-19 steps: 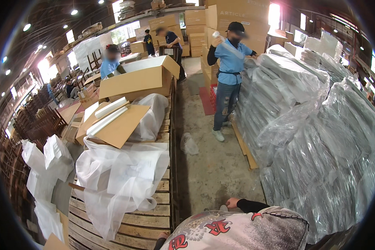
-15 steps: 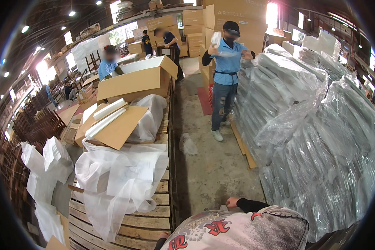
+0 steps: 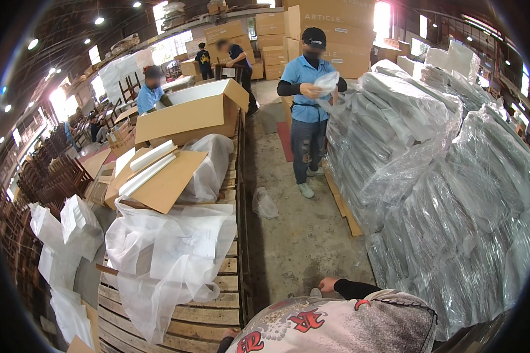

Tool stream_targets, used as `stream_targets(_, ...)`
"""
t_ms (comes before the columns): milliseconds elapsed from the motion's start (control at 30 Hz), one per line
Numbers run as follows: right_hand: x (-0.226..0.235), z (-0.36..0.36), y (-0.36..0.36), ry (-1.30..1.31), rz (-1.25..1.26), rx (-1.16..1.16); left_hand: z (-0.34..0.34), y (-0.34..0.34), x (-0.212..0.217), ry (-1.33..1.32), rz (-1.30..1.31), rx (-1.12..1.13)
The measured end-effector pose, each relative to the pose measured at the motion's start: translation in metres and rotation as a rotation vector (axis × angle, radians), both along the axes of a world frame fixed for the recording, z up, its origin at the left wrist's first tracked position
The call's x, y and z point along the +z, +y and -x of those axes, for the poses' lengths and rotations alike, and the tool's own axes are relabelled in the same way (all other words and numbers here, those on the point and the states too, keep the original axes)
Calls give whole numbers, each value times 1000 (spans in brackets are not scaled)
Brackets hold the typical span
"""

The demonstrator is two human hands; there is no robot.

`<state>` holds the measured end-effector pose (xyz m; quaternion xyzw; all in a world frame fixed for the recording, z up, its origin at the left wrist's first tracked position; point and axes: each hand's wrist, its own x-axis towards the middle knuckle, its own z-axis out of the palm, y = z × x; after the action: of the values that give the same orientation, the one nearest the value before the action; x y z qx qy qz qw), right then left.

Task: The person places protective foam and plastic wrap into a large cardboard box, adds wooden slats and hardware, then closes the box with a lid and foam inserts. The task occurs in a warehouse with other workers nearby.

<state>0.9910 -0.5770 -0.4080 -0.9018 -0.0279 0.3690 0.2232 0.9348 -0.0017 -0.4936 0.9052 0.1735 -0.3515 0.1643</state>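
Observation:
My right hand point(image 3: 327, 285), at the end of a black sleeve, hangs low in front of my body over the concrete floor. Its fingers look curled, but too little shows to tell if they hold anything. Only a sliver of my left hand point(image 3: 231, 333) appears past my patterned shirt, beside the edge of the slatted wooden platform point(image 3: 229, 316). Its fingers are hidden. Nearest to that hand on the platform lies a heap of thin white foam sheet point(image 3: 159, 259). Behind it are a flat cardboard piece point(image 3: 182, 170) and white foam strips point(image 3: 150, 173).
A large open carton point(image 3: 188, 120) stands farther along the platform, with a person at its left. A co-worker in a blue shirt point(image 3: 307, 76) handles clear plastic beside a tall stack of plastic-wrapped bundles point(image 3: 436, 194). A crumpled plastic bag point(image 3: 265, 203) lies on the aisle floor point(image 3: 291, 247).
The co-worker in blue has turned toward the wrapped stack and brought both hands together, lowering the clear plastic. My hands have hardly moved.

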Motion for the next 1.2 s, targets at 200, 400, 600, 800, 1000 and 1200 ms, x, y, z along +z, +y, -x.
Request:
stream_targets(200,-6,2,-1,-1,10,-5,-4,0,1,8,-2,-12)
stream_targets(400,-17,5,0,-30,-5,-17,-15,0,3,12,-1,-42)
stream_targets(600,-27,5,-4,-21,-1,-58,-25,-3,0,21,5,-81)
stream_targets(800,-39,2,-7,-80,13,-21,-20,-7,3,-68,42,-2)
stream_targets(1000,-41,-11,-6,-42,31,-24,-12,-12,42,-35,64,13)
stream_targets(1200,-19,-23,-6,-36,23,28,-6,-17,52,-57,159,100)
